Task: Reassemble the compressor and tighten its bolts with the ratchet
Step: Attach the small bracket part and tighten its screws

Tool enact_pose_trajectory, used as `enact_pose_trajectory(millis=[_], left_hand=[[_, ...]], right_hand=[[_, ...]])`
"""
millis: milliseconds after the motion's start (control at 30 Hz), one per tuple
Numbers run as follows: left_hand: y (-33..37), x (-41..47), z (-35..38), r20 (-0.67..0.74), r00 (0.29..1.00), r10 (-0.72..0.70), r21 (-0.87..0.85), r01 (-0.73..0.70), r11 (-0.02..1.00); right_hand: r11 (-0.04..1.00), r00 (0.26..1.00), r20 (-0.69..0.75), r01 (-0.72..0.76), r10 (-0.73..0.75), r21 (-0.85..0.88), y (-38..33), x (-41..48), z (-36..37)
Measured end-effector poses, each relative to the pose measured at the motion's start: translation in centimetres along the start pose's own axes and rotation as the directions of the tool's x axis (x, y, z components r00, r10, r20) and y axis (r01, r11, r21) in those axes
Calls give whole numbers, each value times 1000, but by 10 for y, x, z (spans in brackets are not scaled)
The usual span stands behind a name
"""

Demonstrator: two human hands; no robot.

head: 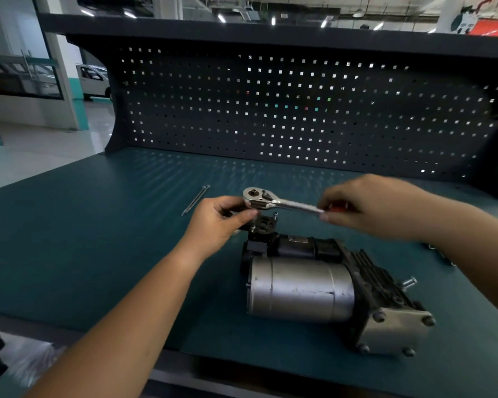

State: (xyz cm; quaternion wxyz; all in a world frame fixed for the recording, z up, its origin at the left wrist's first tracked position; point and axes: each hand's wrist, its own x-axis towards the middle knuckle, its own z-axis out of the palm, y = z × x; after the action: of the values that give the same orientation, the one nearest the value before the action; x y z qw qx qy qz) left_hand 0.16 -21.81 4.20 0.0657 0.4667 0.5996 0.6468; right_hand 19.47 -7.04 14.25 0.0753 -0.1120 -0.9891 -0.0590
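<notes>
The compressor (302,288) lies on the green bench, its silver cylinder towards me and a black finned body with a bolted metal end plate at the right. A small black bracket (266,224) with upright bolts stands at its far left end. A chrome ratchet (270,201) hovers just above that bracket. My left hand (219,222) pinches the ratchet under its round head. My right hand (377,205) grips the ratchet's red handle, which is mostly hidden by the fingers.
Two long thin bolts (196,199) lie side by side on the bench (98,239), left of the ratchet. Small metal parts (440,254) sit beyond my right forearm. A dark pegboard (299,110) walls off the back of the bench.
</notes>
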Motion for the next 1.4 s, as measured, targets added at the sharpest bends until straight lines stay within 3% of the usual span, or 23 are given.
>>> enact_pose_trajectory(millis=[167,267,433,567,667,767,967,1133,1300,1400], left_hand=[[1,-3,4,24,998,50,21,-51,998],[9,-7,6,-22,995,99,162,-94,982],[21,-11,10,-161,970,181,398,-104,912],[24,-8,8,-119,983,139,412,-78,908],[23,-6,2,-81,993,87,349,-53,935],[23,-5,-2,-45,998,45,274,-31,961],[26,-1,-4,38,999,10,282,-20,959],[26,1,-7,91,996,20,308,-47,950],[16,-5,-2,37,999,21,247,-29,969],[6,-9,3,-20,1000,22,387,-13,922]], right_hand=[[968,990,125,36,-69,249,-38,-21,16],[918,990,132,-9,-47,396,-60,-21,31],[835,995,101,-43,-15,548,-86,-17,40],[780,989,149,-105,15,616,-89,-17,34],[803,974,224,-146,16,577,-69,-14,17],[919,973,229,-124,38,374,-38,-7,0],[974,989,80,-135,123,181,10,19,-2],[987,993,100,-75,62,139,12,20,7],[989,986,168,-12,-13,147,-17,-12,3],[972,985,172,-23,-18,232,-48,-22,12]])
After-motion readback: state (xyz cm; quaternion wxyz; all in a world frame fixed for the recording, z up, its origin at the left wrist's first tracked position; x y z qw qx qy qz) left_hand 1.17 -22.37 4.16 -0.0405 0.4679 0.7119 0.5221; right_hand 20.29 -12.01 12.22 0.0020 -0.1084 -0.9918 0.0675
